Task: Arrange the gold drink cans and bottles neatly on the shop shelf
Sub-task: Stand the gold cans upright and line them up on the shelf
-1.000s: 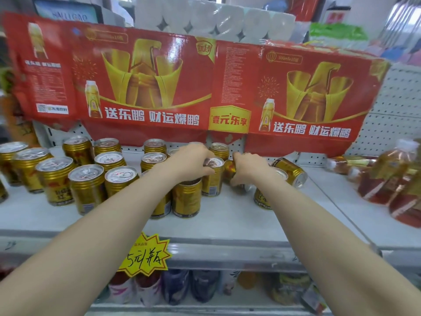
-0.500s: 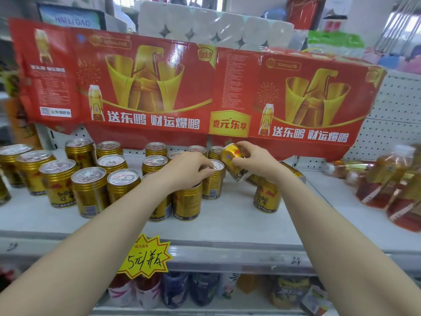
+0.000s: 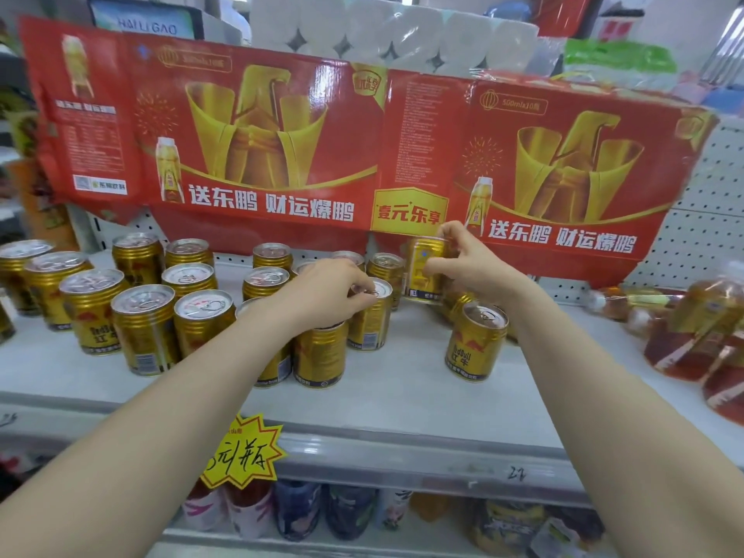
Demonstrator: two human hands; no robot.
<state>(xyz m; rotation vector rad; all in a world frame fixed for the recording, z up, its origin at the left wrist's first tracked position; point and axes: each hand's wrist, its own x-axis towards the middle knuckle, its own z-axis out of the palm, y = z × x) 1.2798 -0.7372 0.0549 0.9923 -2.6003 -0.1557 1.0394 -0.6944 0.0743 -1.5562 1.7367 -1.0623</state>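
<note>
Several gold drink cans (image 3: 145, 328) stand in rows on the white shelf (image 3: 402, 400). My left hand (image 3: 326, 292) rests curled over the top of a front can (image 3: 320, 354), its fingertips at the lid of the can behind (image 3: 372, 316). My right hand (image 3: 467, 263) grips a gold can (image 3: 424, 271) and holds it upright above the shelf, near the back. One can (image 3: 477, 340) stands apart, tilted slightly, below my right forearm. Bottles of amber drink (image 3: 700, 328) lie on their sides at the right.
A red and gold cardboard banner (image 3: 282, 155) hangs across the back of the shelf above the cans. A yellow price tag (image 3: 241, 453) is clipped to the shelf's front edge. Bottles fill the lower shelf (image 3: 298, 513). Pegboard (image 3: 700, 219) backs the right side.
My right hand has lifted the can from lying on the shelf and turned it upright, higher and nearer the banner. My left hand has stayed on the cans.
</note>
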